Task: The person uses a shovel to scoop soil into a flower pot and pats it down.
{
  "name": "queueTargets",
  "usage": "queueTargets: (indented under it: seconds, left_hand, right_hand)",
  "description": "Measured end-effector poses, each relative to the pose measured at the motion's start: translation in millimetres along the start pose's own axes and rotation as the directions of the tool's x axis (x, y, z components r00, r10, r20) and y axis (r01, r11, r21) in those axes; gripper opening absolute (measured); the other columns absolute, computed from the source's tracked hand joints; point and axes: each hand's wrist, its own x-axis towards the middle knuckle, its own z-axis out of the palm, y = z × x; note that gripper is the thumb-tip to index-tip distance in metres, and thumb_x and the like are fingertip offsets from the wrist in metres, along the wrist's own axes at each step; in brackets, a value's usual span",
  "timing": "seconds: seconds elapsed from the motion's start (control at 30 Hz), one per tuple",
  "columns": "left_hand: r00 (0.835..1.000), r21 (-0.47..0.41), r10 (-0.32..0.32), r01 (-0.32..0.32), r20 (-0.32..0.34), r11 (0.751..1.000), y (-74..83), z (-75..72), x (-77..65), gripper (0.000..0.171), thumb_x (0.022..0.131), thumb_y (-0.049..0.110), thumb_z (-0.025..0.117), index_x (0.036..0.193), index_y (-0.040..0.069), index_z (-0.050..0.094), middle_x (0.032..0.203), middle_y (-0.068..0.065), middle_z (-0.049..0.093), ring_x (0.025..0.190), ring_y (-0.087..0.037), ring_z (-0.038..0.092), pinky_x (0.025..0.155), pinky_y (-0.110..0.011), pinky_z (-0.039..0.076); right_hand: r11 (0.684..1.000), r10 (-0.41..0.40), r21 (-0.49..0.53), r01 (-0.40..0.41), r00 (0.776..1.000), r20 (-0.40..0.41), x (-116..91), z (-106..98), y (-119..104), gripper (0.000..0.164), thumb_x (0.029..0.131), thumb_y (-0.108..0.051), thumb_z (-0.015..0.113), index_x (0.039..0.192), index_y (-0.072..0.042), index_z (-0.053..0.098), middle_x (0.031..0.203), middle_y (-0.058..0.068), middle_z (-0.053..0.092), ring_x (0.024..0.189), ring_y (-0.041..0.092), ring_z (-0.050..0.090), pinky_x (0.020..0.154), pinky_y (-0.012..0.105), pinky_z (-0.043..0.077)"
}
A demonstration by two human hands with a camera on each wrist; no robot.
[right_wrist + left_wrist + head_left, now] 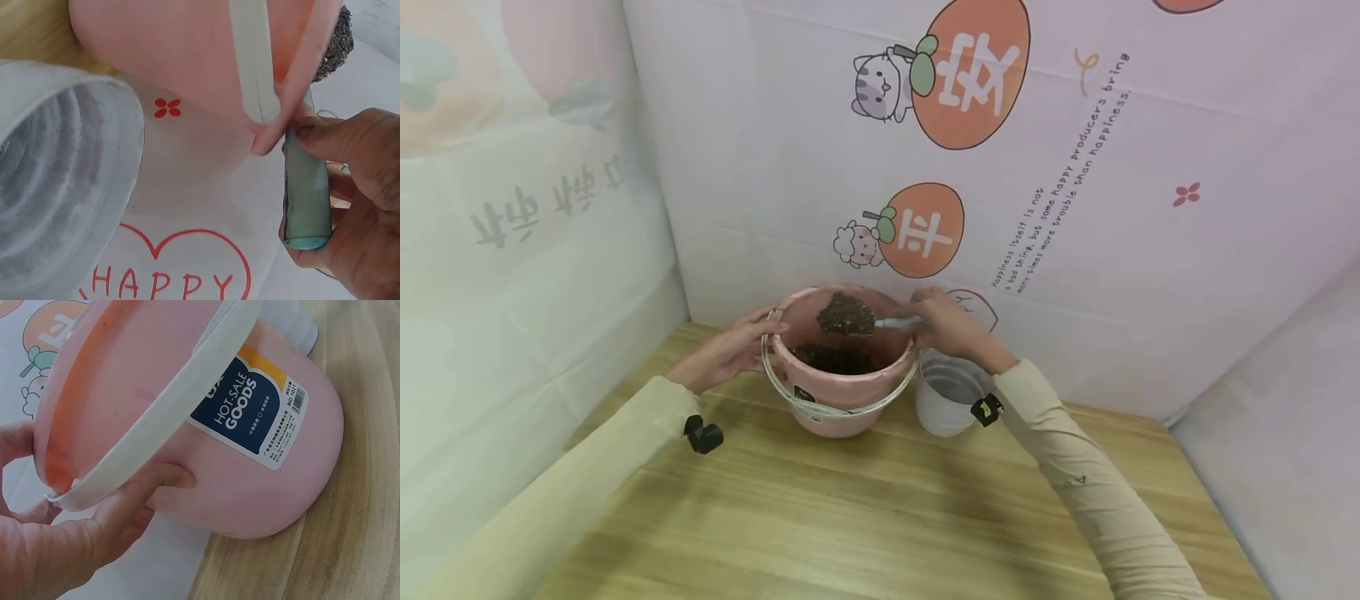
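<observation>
From my remote feed I look down on a pale wood-grain tabletop with soft shadows across it. Behind it I see a creased white backdrop, tinted pinkish toward the upper right. It carries an upper orange fruit print beside a striped cartoon cat, a lower orange fruit print beside a cartoon sheep, slanting English lettering and a red four-petalled flower. The right wrist view shows me a red "HAPPY" heart. A left-hand sheet bears faded prints; a pale right-hand side wall stands opposite.
</observation>
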Motion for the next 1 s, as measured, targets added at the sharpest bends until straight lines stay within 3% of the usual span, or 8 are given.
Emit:
queueTargets:
  seconds: [0.13, 0.27, 0.37, 0.47, 0.57, 0.7, 0.83, 1.0]
  left_hand:
    - [1.0, 0.003, 0.004, -0.004, 0.002, 1.0, -0.9, -0.9, 0.6, 0.078, 0.109, 0.02, 0.05, 0.17, 0.014, 0.002, 0.172, -0.02, 0.015, 0.113, -0.016, 0.057, 0.113, -0.055, 0.043]
    - [1.0, 0.004, 0.006, -0.006, -0.008, 1.0, -1.8, -1.7, 1.6, 0.076, 0.109, 0.019, 0.05, 0.17, 0.013, 0.006, 0.169, -0.024, 0.021, 0.112, -0.017, 0.058, 0.102, -0.045, 0.053]
    - [1.0, 0.002, 0.006, -0.006, -0.013, 1.0, -1.8, -1.4, 1.8, 0.073, 0.109, 0.018, 0.05, 0.17, 0.013, 0.009, 0.167, -0.024, 0.024, 0.125, -0.026, 0.054, 0.097, -0.04, 0.056]
    - [1.0, 0.0, 0.007, -0.007, -0.006, 1.0, -1.6, -1.6, 2.0, 0.073, 0.109, 0.019, 0.049, 0.17, 0.013, 0.009, 0.169, -0.023, 0.022, 0.14, -0.036, 0.043, 0.103, -0.046, 0.054]
    - [1.0, -0.005, 0.003, -0.003, 0.0, 1.0, -1.1, -1.2, 2.7, 0.073, 0.109, 0.019, 0.049, 0.17, 0.013, 0.009, 0.17, -0.022, 0.02, 0.144, -0.04, 0.037, 0.109, -0.052, 0.049]
    - [1.0, 0.006, -0.003, 0.003, 0.007, 1.0, -0.2, -0.5, 2.3, 0.074, 0.109, 0.019, 0.049, 0.17, 0.012, 0.008, 0.17, -0.023, 0.019, 0.138, -0.037, 0.042, 0.11, -0.054, 0.047]
    - [1.0, 0.021, -0.017, 0.016, 0.023, 1.0, 0.1, -1.3, 1.2, 0.075, 0.109, 0.021, 0.049, 0.17, 0.011, 0.006, 0.168, -0.024, 0.021, 0.125, -0.026, 0.052, 0.109, -0.049, 0.049]
    - [0.998, -0.004, -0.025, 0.026, 0.057, 1.0, 0.5, -4.6, -0.3, 0.065, 0.111, 0.02, 0.045, 0.165, 0.0, 0.014, 0.137, -0.013, 0.048, 0.1, -0.01, 0.06, 0.097, -0.036, 0.055]
  right_hand:
    - [1.0, 0.0, 0.001, 0.0, 1.0, -0.016, -3.7, -5.2, 4.3, 0.034, 0.089, -0.002, 0.08, 0.122, -0.009, 0.079, 0.1, 0.008, 0.072, 0.095, 0.026, 0.056, 0.089, 0.042, 0.043]
    - [0.999, 0.033, -0.013, -0.033, 0.999, -0.016, -7.6, -11.7, 8.4, 0.028, 0.092, 0.0, 0.076, 0.119, -0.007, 0.08, 0.102, 0.01, 0.073, 0.098, 0.03, 0.058, 0.09, 0.044, 0.045]
    - [0.999, 0.041, -0.033, -0.041, 0.999, -0.011, -10.1, -17.1, 11.5, 0.027, 0.092, 0.0, 0.075, 0.118, -0.007, 0.08, 0.102, 0.009, 0.073, 0.099, 0.031, 0.059, 0.092, 0.046, 0.046]
    - [0.998, 0.029, -0.054, -0.03, 0.999, -0.023, -13.0, -22.1, 14.4, 0.026, 0.092, 0.0, 0.076, 0.117, -0.006, 0.08, 0.1, 0.009, 0.074, 0.097, 0.029, 0.061, 0.093, 0.047, 0.046]
    - [0.998, 0.007, -0.063, -0.009, 0.999, -0.042, -17.0, -26.2, 18.1, 0.024, 0.091, 0.0, 0.077, 0.116, -0.002, 0.079, 0.098, 0.011, 0.074, 0.095, 0.029, 0.061, 0.095, 0.048, 0.045]
    - [0.999, -0.01, -0.053, 0.007, 0.998, -0.058, -23.2, -31.8, 22.4, 0.024, 0.092, -0.001, 0.076, 0.115, -0.001, 0.079, 0.099, 0.011, 0.075, 0.092, 0.027, 0.061, 0.093, 0.047, 0.045]
    - [0.999, -0.018, -0.045, 0.015, 0.997, -0.071, -30.5, -37.9, 26.3, 0.024, 0.091, 0.002, 0.076, 0.115, 0.001, 0.079, 0.097, 0.011, 0.074, 0.09, 0.027, 0.061, 0.09, 0.046, 0.046]
    - [0.999, 0.031, -0.026, -0.033, 0.998, -0.063, -40.9, -46.0, 29.5, 0.026, 0.093, 0.001, 0.074, 0.118, -0.002, 0.079, 0.097, 0.01, 0.072, 0.092, 0.026, 0.059, 0.088, 0.044, 0.045]
